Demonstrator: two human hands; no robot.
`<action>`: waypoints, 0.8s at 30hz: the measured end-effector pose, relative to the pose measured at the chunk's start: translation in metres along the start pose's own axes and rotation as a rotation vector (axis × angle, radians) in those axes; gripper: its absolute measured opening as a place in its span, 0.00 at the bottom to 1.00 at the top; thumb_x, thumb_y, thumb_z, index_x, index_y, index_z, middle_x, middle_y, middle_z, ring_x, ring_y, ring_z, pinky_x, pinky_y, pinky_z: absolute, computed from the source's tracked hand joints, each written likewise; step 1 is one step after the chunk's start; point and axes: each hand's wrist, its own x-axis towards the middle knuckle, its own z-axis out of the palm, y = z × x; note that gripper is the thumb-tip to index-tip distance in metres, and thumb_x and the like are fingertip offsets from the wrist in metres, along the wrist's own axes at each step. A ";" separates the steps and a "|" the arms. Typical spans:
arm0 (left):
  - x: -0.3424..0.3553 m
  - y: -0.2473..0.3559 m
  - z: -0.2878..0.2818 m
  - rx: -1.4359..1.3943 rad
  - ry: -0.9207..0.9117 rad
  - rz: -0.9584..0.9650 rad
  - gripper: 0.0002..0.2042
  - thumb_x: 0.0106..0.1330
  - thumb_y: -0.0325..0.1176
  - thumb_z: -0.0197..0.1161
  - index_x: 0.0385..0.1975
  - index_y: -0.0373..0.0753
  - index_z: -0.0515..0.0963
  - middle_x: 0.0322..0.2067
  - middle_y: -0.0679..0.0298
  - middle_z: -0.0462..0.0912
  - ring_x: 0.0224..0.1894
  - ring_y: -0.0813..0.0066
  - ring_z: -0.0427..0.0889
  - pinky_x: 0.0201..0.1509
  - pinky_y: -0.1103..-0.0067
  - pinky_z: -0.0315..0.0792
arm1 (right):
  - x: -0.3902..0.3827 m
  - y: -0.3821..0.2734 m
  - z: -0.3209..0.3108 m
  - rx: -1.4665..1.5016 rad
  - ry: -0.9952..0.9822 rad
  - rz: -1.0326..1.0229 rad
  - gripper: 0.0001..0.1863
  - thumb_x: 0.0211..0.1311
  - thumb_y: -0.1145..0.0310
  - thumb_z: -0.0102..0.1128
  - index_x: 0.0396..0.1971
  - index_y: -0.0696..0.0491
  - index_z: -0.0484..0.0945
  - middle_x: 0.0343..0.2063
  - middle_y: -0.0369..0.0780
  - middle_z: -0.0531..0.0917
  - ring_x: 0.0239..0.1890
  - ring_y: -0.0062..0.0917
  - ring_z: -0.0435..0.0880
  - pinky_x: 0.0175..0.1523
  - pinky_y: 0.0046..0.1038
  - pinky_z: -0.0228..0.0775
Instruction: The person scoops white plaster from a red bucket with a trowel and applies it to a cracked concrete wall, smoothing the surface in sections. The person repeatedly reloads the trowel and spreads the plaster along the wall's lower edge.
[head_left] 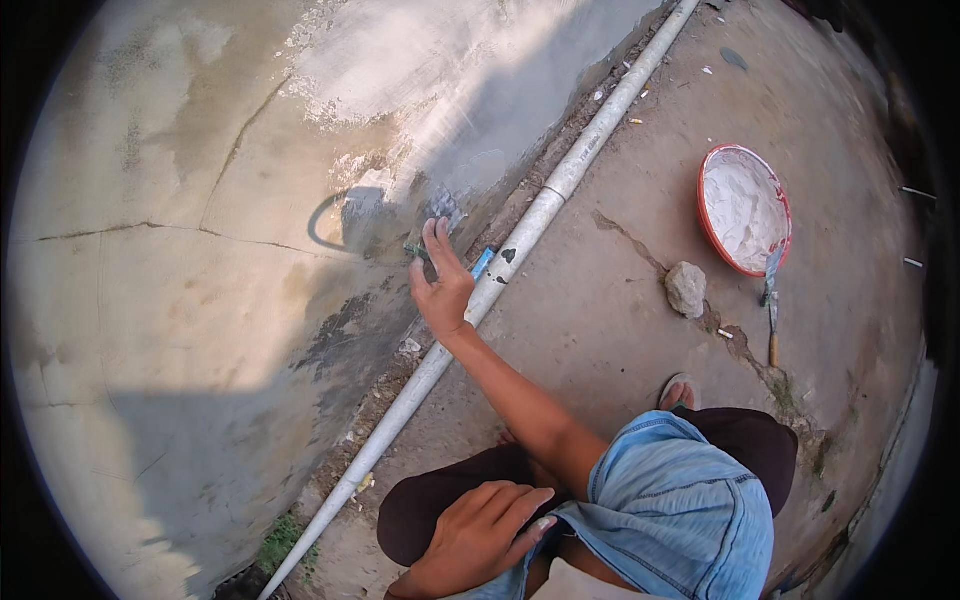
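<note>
My right hand (442, 285) reaches to the cracked, patchy plastered wall (160, 300), its fingers gripping what looks like a flat metal scraper (443, 208) against the surface. A small blue object (482, 262) lies just beside it, behind the pipe. My left hand (478, 532) rests palm-down by my knee, fingers loosely apart. To the right, a red-rimmed basin (744, 208) holds white paste, with a putty knife (772, 272) at its rim and a wooden-handled tool (773, 345) below it.
A long white pipe (550, 200) runs diagonally along the wall's foot. A rock (686, 289) sits below the basin on the cracked ground (590, 340), among small scraps and weeds. My bent legs and one sandalled foot (680, 390) occupy the lower part of the view.
</note>
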 end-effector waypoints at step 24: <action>0.013 -0.024 0.014 0.076 -0.007 0.124 0.18 0.61 0.35 0.68 0.49 0.37 0.78 0.40 0.61 0.81 0.45 0.66 0.80 0.47 0.75 0.76 | -0.029 -0.014 -0.065 0.028 -0.146 -0.104 0.29 0.52 0.82 0.60 0.58 0.52 0.78 0.54 0.47 0.81 0.52 0.37 0.84 0.49 0.28 0.78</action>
